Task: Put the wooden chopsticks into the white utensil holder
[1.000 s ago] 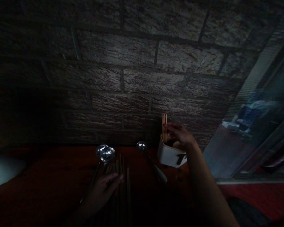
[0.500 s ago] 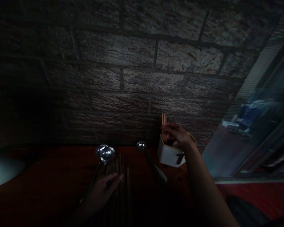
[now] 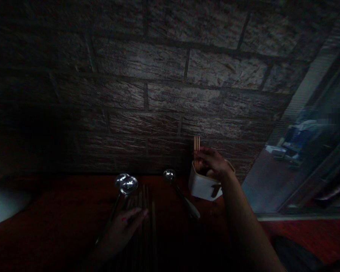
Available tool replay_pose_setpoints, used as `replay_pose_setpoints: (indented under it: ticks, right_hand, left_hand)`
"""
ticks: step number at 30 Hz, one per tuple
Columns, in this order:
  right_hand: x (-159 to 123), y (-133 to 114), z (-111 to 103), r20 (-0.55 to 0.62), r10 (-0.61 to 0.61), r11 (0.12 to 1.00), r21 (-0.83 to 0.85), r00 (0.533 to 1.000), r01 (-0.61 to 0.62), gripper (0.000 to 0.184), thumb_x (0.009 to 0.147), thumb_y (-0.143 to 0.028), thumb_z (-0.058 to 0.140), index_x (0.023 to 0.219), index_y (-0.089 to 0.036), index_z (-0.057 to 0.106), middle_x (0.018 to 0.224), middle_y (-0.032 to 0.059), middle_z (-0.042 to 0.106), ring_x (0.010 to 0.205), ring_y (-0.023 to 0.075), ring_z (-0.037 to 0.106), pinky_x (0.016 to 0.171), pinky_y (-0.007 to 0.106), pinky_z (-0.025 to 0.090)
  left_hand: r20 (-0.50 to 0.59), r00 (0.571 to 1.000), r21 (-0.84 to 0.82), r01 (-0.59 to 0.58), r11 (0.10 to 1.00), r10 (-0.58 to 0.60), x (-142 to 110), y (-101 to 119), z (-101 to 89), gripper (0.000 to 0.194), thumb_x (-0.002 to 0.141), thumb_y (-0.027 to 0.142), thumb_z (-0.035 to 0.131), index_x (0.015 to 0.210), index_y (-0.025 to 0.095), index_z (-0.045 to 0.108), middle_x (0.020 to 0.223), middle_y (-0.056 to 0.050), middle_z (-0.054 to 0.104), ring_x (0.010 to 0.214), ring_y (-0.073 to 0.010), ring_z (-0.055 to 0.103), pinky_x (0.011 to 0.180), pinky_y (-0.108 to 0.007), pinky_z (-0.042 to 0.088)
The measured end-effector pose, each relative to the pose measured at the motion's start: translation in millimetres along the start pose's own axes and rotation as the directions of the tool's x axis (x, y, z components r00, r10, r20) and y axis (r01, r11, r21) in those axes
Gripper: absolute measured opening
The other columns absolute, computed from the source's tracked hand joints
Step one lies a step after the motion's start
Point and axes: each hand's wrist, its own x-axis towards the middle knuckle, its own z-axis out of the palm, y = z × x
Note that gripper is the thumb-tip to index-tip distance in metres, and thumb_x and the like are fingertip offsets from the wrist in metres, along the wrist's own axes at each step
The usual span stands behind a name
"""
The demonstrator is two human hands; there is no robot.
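My right hand point(image 3: 214, 160) pinches several wooden chopsticks point(image 3: 197, 143) that stand upright inside the rim of a white holder point(image 3: 202, 186). Its fingertips are closed around them, and their lower ends are hidden in the holder. Lower left, my left hand point(image 3: 124, 228) hovers over or rests on more chopsticks point(image 3: 153, 219) lying lengthwise on the dark reddish table; I cannot tell which. Its thumb and forefinger stretch out with a gap between them. Just beyond it lie two overlapping metal ladles point(image 3: 129, 185). Between the hands is a slotted spoon point(image 3: 170, 175) with a dark and pale handle point(image 3: 191, 207).
A brick-patterned wall point(image 3: 164, 94) rises straight behind the table point(image 3: 59, 211). At the far left a pale rounded object point(image 3: 5, 204) shows in part. A glass partition point(image 3: 272, 177) stands on the right beside red flooring point(image 3: 314, 234). The scene is very dim.
Almost nothing differs. Both hands keep their places, and the chopsticks in my right hand have barely shifted.
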Motion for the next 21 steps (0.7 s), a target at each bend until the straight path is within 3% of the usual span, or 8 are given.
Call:
replay_pose_setpoints:
  ticks: [5, 14, 21]
  right_hand:
    - [0.0, -1.4, -0.8, 0.002, -0.001, 1.0, 0.015, 1.0, 0.0, 0.043, 0.064, -0.042, 0.08, 0.094, -0.016, 0.064, 0.076, -0.0018, 0.062, 0.049, 0.004, 0.05, 0.037, 0.014, 0.029]
    - [-0.3, 0.1, -0.3, 0.006, -0.007, 1.0, -0.009, 1.0, 0.007, 0.041, 0.064, -0.044, 0.079, 0.089, -0.015, 0.063, 0.072, -0.0031, 0.061, 0.05, 0.0047, 0.05, 0.039, 0.014, 0.029]
    - [-0.3, -0.9, -1.8, 0.001, 0.004, 1.0, -0.016, 1.0, -0.004, 0.042, 0.065, -0.043, 0.078, 0.093, -0.015, 0.065, 0.076, -0.001, 0.063, 0.053, 0.0054, 0.052, 0.04, 0.015, 0.031]
  left_hand:
    - [-0.006, 1.0, -0.014, -0.01, 1.0, 0.01, -0.8, -4.1, -0.1, 0.042, 0.086, 0.059, 0.05, 0.087, 0.023, 0.074, 0.085, -0.001, 0.076, 0.08, -0.0206, 0.068, 0.069, -0.024, 0.051]
    - [-0.006, 0.999, 0.032, -0.033, 0.999, 0.033, 0.1, -2.6, -0.1, 0.042, 0.087, 0.057, 0.049, 0.083, 0.024, 0.074, 0.074, 0.0, 0.074, 0.07, -0.0188, 0.066, 0.063, -0.023, 0.05]
    - [-0.034, 0.999, 0.027, -0.033, 0.999, 0.034, 1.0, -5.8, 1.5, 0.041, 0.085, 0.058, 0.05, 0.083, 0.024, 0.074, 0.076, 0.0, 0.075, 0.074, -0.02, 0.068, 0.067, -0.023, 0.052]
